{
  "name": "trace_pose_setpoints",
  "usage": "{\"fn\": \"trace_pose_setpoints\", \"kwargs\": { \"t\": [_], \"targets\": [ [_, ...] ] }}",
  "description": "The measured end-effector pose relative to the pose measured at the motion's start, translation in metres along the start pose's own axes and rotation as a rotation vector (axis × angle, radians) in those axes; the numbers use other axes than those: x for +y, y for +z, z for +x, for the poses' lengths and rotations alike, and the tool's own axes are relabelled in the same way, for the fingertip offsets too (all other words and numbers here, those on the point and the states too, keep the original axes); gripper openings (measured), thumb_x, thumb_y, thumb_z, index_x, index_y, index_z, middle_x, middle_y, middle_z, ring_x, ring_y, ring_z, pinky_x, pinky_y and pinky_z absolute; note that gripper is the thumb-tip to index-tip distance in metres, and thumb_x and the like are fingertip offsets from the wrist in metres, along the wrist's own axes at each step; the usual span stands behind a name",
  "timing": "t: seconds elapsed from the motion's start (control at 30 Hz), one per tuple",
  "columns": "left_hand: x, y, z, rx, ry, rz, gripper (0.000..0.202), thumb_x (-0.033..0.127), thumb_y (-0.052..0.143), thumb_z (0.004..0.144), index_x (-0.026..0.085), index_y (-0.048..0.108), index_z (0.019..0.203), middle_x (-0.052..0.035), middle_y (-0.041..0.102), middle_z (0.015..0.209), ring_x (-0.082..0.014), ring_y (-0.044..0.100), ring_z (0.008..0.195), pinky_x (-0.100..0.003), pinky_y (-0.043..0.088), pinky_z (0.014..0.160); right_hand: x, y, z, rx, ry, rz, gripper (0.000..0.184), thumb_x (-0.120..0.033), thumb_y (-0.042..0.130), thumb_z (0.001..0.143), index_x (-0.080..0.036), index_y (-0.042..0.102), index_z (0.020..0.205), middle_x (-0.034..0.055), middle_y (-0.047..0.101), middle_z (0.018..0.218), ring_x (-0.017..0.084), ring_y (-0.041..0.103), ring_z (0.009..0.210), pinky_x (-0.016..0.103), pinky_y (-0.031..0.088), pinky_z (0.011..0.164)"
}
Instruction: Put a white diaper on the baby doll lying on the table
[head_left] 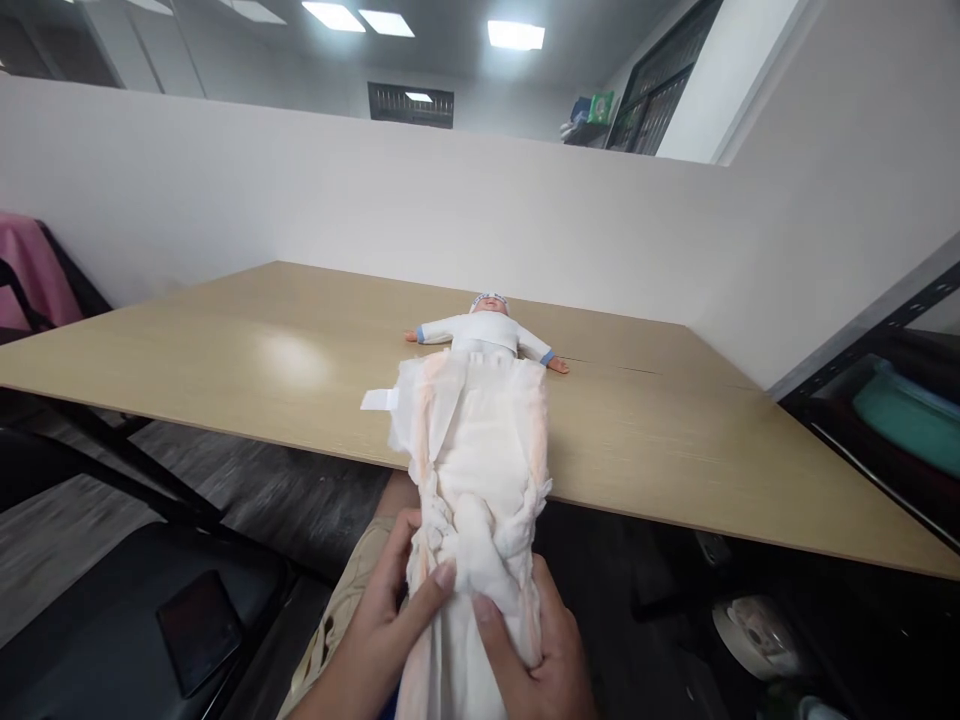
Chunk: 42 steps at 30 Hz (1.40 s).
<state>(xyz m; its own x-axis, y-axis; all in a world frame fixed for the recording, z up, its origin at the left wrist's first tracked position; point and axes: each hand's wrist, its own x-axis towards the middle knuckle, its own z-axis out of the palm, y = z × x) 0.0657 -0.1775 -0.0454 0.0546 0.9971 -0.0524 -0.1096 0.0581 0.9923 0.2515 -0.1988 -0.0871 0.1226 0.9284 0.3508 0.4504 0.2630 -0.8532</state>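
A baby doll (484, 333) in a white suit and cap lies on its back on the wooden table (225, 360), arms spread, head away from me. A white diaper (476, 440) covers its lower body and hangs over the table's near edge toward me. My left hand (375, 625) and my right hand (536, 655) both grip the bunched near end of the diaper, thumbs pressed onto it. A tape tab (379, 400) sticks out at the diaper's left.
A white partition wall (300, 190) runs behind the table. A dark chair with a phone (199, 630) on it stands at lower left. A black shelf with a teal tub (907, 410) is at right. Pink cloth (30, 270) hangs far left.
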Motion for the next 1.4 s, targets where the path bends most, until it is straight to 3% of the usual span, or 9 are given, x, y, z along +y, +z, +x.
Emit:
{"fn": "trace_pose_setpoints", "kwargs": {
  "t": [0.13,0.27,0.47,0.63,0.83,1.03,1.2,1.3,1.4],
  "targets": [
    [-0.023,-0.014,0.015,-0.008,-0.165,-0.054,0.07,0.068,0.071,0.099,0.028,0.062,0.156,-0.0094,0.07,0.155,-0.0366,0.055,0.156,-0.049,0.047,0.13,0.007,0.025,0.005,-0.07,0.087,0.054,0.055,-0.067,0.069,0.101,-0.026,0.078,0.136,0.0109,0.087,0.108,0.037,0.084,0.1,0.043,0.072,0.085],
    [-0.043,-0.02,0.025,-0.061,-0.257,-0.124,0.072,0.072,0.072,0.095,0.024,0.071,0.149,-0.0102,0.068,0.159,-0.0381,0.055,0.156,-0.051,0.04,0.135,0.022,0.039,-0.006,-0.121,0.121,0.044,0.052,-0.062,0.064,0.107,-0.022,0.073,0.139,0.0127,0.085,0.12,0.035,0.083,0.108,0.038,0.069,0.089],
    [-0.065,-0.025,0.033,-0.053,-0.361,-0.169,0.082,0.075,0.08,0.085,0.025,0.068,0.149,-0.0097,0.073,0.151,-0.0396,0.065,0.145,-0.05,0.048,0.128,0.039,0.021,-0.004,-0.057,-0.056,-0.191,0.039,-0.047,0.063,0.109,-0.026,0.067,0.142,0.0131,0.079,0.125,0.033,0.077,0.112,0.045,0.067,0.093],
    [-0.068,-0.028,0.033,-0.051,-0.359,-0.087,0.081,0.076,0.079,0.085,0.025,0.069,0.147,-0.0101,0.073,0.152,-0.0403,0.064,0.147,-0.052,0.047,0.129,0.017,0.009,0.042,0.08,-0.247,-0.307,0.043,-0.035,0.064,0.109,-0.025,0.06,0.151,0.0155,0.07,0.141,0.035,0.065,0.131,0.055,0.061,0.105],
    [-0.064,-0.033,0.03,-0.091,-0.274,0.031,0.069,0.069,0.077,0.092,0.029,0.069,0.148,-0.0096,0.073,0.151,-0.0395,0.047,0.161,-0.056,0.044,0.13,0.0,0.042,0.115,-0.193,-0.394,-0.393,0.054,-0.032,0.062,0.109,-0.021,0.055,0.161,0.0139,0.054,0.169,0.034,0.039,0.164,0.06,0.04,0.133],
    [-0.063,-0.064,0.027,-0.185,-0.283,0.276,0.065,0.071,0.073,0.096,0.036,0.067,0.151,-0.0059,0.07,0.155,-0.0357,0.053,0.158,-0.051,0.043,0.131,0.024,0.069,0.129,-0.404,-0.377,-0.471,0.07,-0.036,0.065,0.108,-0.016,0.043,0.171,0.0135,0.037,0.182,0.032,0.028,0.171,0.06,0.029,0.14],
    [-0.02,-0.101,0.062,-0.261,0.046,0.685,0.039,0.06,0.065,0.105,0.034,0.078,0.131,-0.0061,0.079,0.135,-0.0327,0.073,0.126,-0.041,0.056,0.113,0.031,0.072,0.124,-0.392,-0.403,-0.504,0.073,-0.036,0.064,0.109,-0.021,0.039,0.175,0.0105,0.034,0.183,0.032,0.027,0.171,0.06,0.03,0.139],
    [0.019,-0.114,0.112,-0.145,0.355,0.992,0.035,0.054,0.06,0.108,0.027,0.076,0.122,-0.0086,0.079,0.12,-0.0327,0.073,0.113,-0.043,0.057,0.105,0.032,0.07,0.126,-0.391,-0.419,-0.519,0.072,-0.036,0.064,0.109,-0.02,0.04,0.175,0.0108,0.035,0.183,0.031,0.028,0.171,0.059,0.031,0.139],
    [0.048,-0.11,0.176,-0.105,0.644,1.251,0.033,0.038,0.056,0.108,0.021,0.069,0.133,-0.0157,0.071,0.136,-0.037,0.066,0.126,-0.053,0.052,0.112,0.033,0.069,0.128,-0.393,-0.435,-0.514,0.07,-0.036,0.062,0.11,-0.021,0.04,0.175,0.0114,0.037,0.182,0.032,0.031,0.17,0.061,0.032,0.138]
  ]
}}
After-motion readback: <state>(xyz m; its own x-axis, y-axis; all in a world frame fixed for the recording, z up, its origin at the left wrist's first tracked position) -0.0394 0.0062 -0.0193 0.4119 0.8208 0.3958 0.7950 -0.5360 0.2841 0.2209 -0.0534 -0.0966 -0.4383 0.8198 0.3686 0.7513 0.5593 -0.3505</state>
